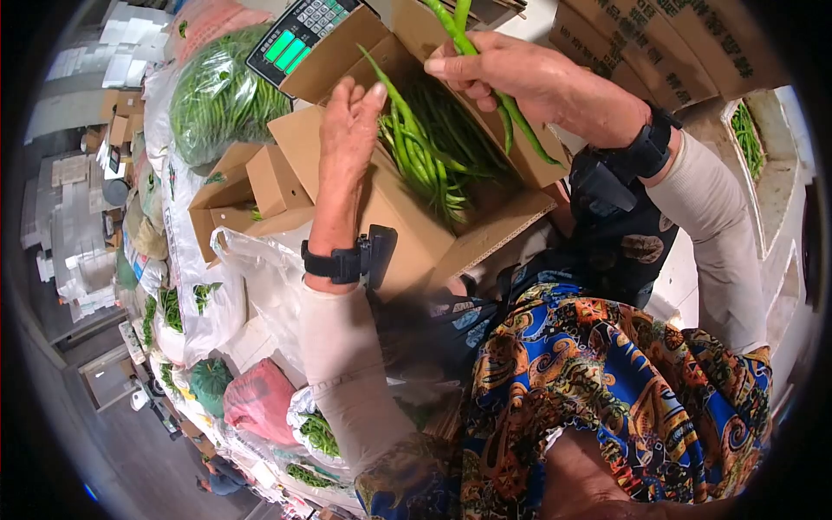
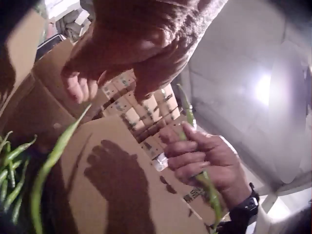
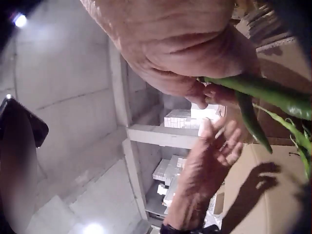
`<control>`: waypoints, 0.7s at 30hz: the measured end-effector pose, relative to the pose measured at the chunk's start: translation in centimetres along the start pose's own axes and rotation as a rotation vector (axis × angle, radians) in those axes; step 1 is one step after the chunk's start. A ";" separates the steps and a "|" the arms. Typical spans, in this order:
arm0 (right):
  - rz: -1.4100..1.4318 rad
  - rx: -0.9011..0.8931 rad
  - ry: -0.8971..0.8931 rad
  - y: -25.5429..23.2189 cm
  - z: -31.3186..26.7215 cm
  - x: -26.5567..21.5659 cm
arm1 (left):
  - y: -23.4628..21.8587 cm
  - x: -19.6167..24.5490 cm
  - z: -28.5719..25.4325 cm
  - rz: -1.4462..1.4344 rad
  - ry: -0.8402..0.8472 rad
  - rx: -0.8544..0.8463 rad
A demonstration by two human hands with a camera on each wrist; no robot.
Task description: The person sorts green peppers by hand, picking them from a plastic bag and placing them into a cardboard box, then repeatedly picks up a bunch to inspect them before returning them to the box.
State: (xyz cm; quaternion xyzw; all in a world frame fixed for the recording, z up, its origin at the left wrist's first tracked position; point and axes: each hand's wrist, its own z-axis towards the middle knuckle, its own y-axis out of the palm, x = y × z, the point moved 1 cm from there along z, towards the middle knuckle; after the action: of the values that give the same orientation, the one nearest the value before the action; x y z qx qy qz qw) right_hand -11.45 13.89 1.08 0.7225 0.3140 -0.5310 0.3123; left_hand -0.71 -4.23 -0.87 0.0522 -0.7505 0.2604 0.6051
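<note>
Brown cardboard behind glossy, slender peppers in the right hand

Head cam's looking forward and down from up top, taking in the left hand, right hand and open box. Both wrist cams are sitting super close, each peering past its own hand toward the other, so all three views are sharing both hands plus peppers.

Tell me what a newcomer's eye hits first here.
Probably the right hand, gripping long green peppers over the open cardboard box in the head view. Next, likely the lit green display beyond the box, near the top edge, and the vivid patterned garment at the bottom.
</note>
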 end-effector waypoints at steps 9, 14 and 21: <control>-0.008 -0.282 0.114 2.0 0.1 -0.2 | 2.5 4.2 -1.5 -0.419 0.037 -0.177; 0.171 -0.409 0.188 0.2 0.7 0.1 | 0.4 4.2 -1.5 -0.506 0.001 -0.232; 0.194 -0.454 0.103 0.7 0.1 -1.4 | -0.8 5.9 -2.3 -0.559 0.032 -0.258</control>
State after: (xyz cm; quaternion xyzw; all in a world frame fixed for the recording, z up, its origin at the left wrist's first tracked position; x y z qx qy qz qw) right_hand -11.31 13.21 2.44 0.6868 0.3699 -0.3767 0.4996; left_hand 0.08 -2.46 5.25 0.1754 -0.7245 -0.0129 0.6665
